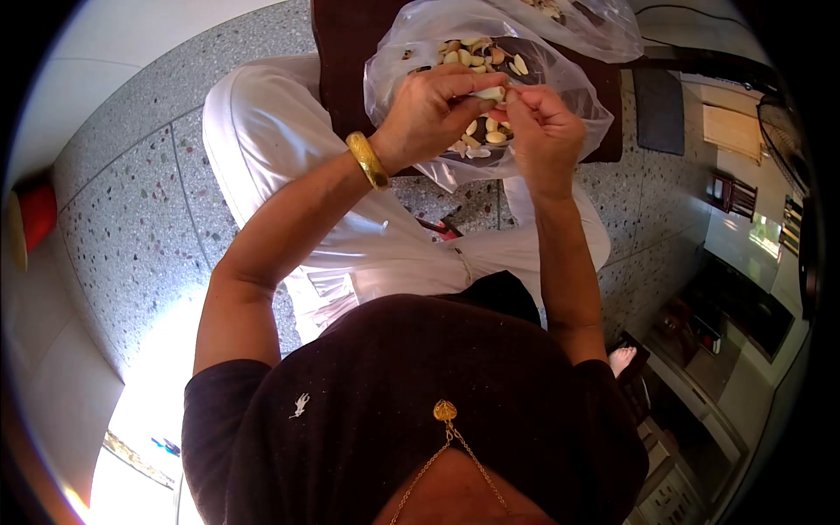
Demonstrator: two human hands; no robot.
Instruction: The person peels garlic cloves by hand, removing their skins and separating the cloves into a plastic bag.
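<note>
Both hands meet over a clear plastic bag [385, 83] that lies open on a dark brown surface [341, 52]. Between the fingertips is a pale garlic clove [492, 94]. My left hand [433, 109], below a gold bangle, pinches it from one side. My right hand [547, 131] has its thumb and fingers closed at the clove's other end, touching it. Under the hands, the bag holds several peeled garlic cloves [495, 136], with unpeeled ones and bits of skin among them. Fingers hide part of the bag's contents.
A second plastic bag [604, 31] with pale scraps lies at the far right of the dark surface. White-trousered legs [271, 149] flank the near side. Speckled floor [122, 192] surrounds it. At right are a fan [779, 144] and another person's foot [622, 359].
</note>
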